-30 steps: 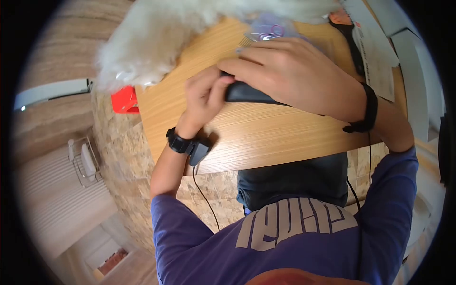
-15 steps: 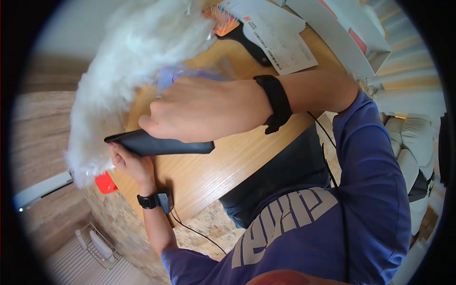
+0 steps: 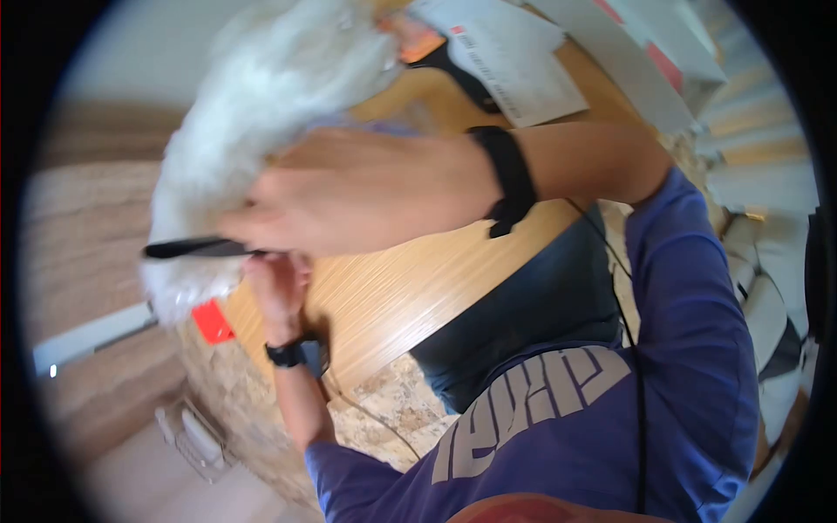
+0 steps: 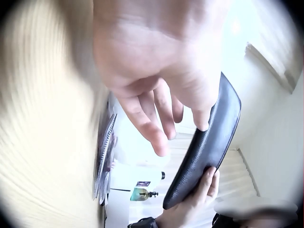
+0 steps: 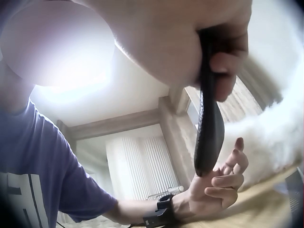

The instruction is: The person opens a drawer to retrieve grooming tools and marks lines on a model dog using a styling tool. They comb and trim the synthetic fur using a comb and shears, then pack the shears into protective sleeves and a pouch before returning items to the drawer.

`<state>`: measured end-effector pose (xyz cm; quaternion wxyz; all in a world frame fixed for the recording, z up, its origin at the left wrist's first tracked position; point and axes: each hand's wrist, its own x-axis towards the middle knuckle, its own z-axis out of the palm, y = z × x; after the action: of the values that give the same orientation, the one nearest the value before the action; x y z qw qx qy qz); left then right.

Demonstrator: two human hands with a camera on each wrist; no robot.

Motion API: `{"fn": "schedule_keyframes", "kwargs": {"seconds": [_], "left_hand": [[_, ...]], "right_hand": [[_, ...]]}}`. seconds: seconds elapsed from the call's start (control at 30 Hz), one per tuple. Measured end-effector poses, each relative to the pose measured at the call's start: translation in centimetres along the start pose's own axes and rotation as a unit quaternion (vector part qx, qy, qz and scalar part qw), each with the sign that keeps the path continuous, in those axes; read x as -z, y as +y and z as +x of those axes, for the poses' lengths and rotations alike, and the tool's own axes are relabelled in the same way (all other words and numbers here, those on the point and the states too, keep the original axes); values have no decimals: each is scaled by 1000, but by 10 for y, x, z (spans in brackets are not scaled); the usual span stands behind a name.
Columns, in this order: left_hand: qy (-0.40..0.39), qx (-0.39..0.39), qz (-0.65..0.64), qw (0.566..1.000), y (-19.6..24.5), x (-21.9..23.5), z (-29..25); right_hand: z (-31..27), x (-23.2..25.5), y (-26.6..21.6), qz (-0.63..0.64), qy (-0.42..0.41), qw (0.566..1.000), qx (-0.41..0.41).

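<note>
Your right hand [image 3: 349,192]'s gripping the black case [image 4: 197,159] up off the worktop [image 3: 375,296]; your left hand [image 5: 209,192]'s loose-fingered by it, can't tell if touching. Looks light, kinda bendy, leathery, so probably not too slippery. I'd hold it mid-length, gently tbh.

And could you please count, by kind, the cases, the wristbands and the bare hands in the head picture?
Black elongated leather-look case: 1
Black strap-shaped wristbands: 2
Right hand and left hand, both bare: 2
Total: 5
</note>
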<state>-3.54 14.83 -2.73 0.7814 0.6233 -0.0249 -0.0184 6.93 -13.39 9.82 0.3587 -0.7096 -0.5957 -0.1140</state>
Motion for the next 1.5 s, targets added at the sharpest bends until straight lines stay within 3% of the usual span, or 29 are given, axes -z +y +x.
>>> {"fn": "schedule_keyframes", "kwargs": {"seconds": [0.1,0.17,0.23,0.3,0.37,0.47,0.53,0.63,0.67,0.77,0.83,0.9,0.93,0.97,1.03,1.07,1.1,1.17,1.2,1.23,1.3,1.33,1.5], "left_hand": [[10,-2,15,1000,0,-21,-1],[5,-44,25,999,5,-31,6],[68,-37,57,995,11,-38,9],[53,-50,38,997,9,-35,9],[108,-62,27,992,10,-38,10],[108,-64,-5,992,3,-30,8],[67,-77,-5,995,6,-28,12],[106,-50,-30,993,0,-21,13],[54,-49,-57,996,3,-19,12],[117,-32,-37,992,-12,-4,7],[86,-62,-69,992,-15,-6,4],[82,-20,-32,996,-23,11,-3],[75,-37,369,925,-33,30,-11],[63,-5,319,946,-49,49,-19],[105,45,72,991,-46,47,-39],[63,-22,338,939,-41,54,-35],[58,-22,337,940,-45,53,-34],[-65,-17,208,976,-41,36,-33],[-74,34,257,963,-23,21,-25],[-78,35,257,963,-12,6,-16],[-236,-92,19,967,-4,-18,-5],[-65,12,307,949,-59,57,-52],[-42,-1,347,937,-31,53,-70]], "right_hand": [[-8,-16,12,45,-63,997,8],[-14,-20,14,22,-36,999,24],[-9,-21,14,-8,-20,1000,23],[-5,-12,11,-44,-135,990,-26],[-1,-12,8,-33,-158,986,-43],[3,-23,8,-52,-81,992,-77],[1,-26,15,-29,-19,999,-18],[0,-25,23,-13,-41,998,54],[-1,-26,23,-12,-41,998,54],[-4,-31,23,-37,-32,997,59],[-5,-36,25,-55,-16,998,17],[-7,-42,28,-77,-12,997,29],[-8,-44,30,-103,-6,994,42],[-11,-49,32,-102,-6,994,41],[-17,-56,35,-114,0,993,36],[-17,-53,35,-117,0,993,32],[-15,-47,33,-83,-43,995,19],[-15,-38,32,-50,-85,995,-1],[-14,-33,33,-38,-112,993,1],[-14,-31,34,-25,-139,990,4],[-14,-31,33,-12,-117,993,14],[-15,-34,33,0,-97,995,26],[-21,-41,44,16,-74,995,67]]}}
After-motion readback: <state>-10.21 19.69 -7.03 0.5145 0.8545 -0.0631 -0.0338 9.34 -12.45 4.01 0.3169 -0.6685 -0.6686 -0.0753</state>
